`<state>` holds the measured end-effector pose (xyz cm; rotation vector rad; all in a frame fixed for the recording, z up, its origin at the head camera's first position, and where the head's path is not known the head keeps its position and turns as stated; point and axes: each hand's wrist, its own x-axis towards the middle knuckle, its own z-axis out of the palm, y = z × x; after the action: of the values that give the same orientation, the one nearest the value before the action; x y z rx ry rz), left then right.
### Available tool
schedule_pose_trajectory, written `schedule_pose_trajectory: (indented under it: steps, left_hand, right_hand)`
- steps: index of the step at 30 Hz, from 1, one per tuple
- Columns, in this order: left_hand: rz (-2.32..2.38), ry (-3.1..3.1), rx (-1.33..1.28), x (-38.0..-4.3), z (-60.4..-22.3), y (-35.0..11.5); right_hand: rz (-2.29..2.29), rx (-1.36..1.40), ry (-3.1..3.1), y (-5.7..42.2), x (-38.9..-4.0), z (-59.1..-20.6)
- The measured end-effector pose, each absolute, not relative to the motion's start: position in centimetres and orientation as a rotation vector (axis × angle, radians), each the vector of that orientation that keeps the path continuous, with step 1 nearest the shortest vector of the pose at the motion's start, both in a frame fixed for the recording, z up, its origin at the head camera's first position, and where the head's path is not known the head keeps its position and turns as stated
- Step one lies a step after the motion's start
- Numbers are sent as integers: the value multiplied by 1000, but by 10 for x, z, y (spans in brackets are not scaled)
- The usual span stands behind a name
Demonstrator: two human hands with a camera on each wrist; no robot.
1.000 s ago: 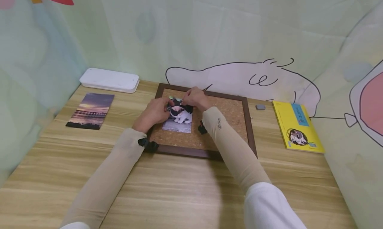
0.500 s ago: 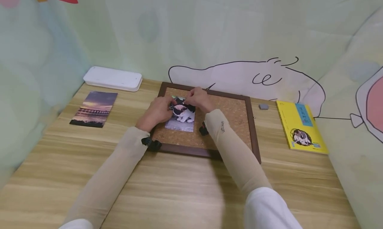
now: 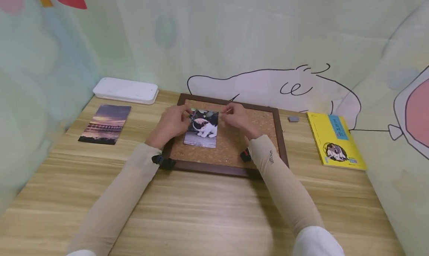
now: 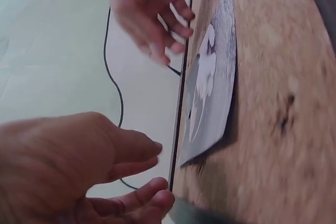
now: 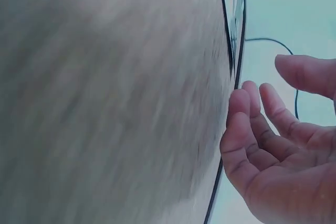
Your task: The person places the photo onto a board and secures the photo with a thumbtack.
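Observation:
A photo of a black-and-white cat [image 3: 203, 131] lies on the left half of a cork board [image 3: 241, 140] with a dark brown frame. A small shiny dot shows near the photo's top edge. In the left wrist view the photo [image 4: 216, 85] bows, one corner raised off the cork. My left hand [image 3: 171, 124] is at the photo's upper left edge, thumb and fingers parted around nothing. Right of the photo, my right hand [image 3: 238, 117] hovers over the cork, its fingers loosely bent and holding nothing in the right wrist view.
On the left of the wooden table lie a sunset photo [image 3: 105, 124] and, behind it, a white case [image 3: 125, 90]. A grey eraser-like block [image 3: 293, 119] and a yellow book [image 3: 335, 141] are right of the board. A printed curtain [image 3: 234, 32] hangs behind.
My right hand has drawn away from the photo's top toward the right, uncovering that part of it. The left hand has shifted slightly left and loosened from the photo's edge.

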<state>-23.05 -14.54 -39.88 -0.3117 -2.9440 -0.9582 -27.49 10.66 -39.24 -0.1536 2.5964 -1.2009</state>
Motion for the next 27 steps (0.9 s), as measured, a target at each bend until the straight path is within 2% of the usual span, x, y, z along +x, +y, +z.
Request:
schedule_pose_trajectory:
  steps: [11,27]
  left_hand:
    - [-931,-2906,-208,-224,-385,-173]
    - [-880,-2885,-179,-211,-380,-217]
  right_hand:
    - [-1169,-156,2690,167,-251,-390]
    - [-1120,-26,2722,235,-240,-384]
